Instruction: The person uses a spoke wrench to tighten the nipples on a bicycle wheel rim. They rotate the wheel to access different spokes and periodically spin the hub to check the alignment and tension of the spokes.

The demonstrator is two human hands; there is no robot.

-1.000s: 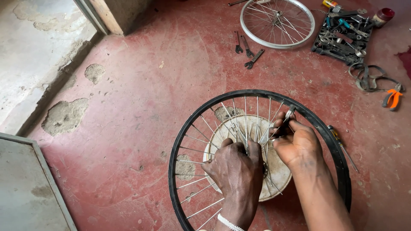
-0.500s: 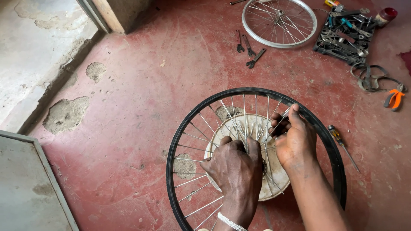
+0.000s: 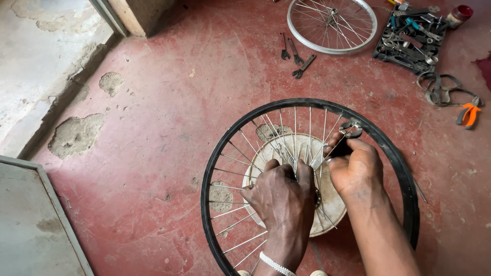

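Spoked wheel (image 3: 255, 122) flat; left hand (image 3: 284, 197) clutching spokes, right hand (image 3: 355, 168) pinching pliers (image 3: 348, 134).

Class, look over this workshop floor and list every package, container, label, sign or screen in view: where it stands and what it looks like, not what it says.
Small jar with a dark red lid: top right corner, beside the tool tray; round, too small to tell any label.
Tool tray: upper right on the red floor; dark, rectangular, filled with metal tools.
Labels, signs, screens: none in view.
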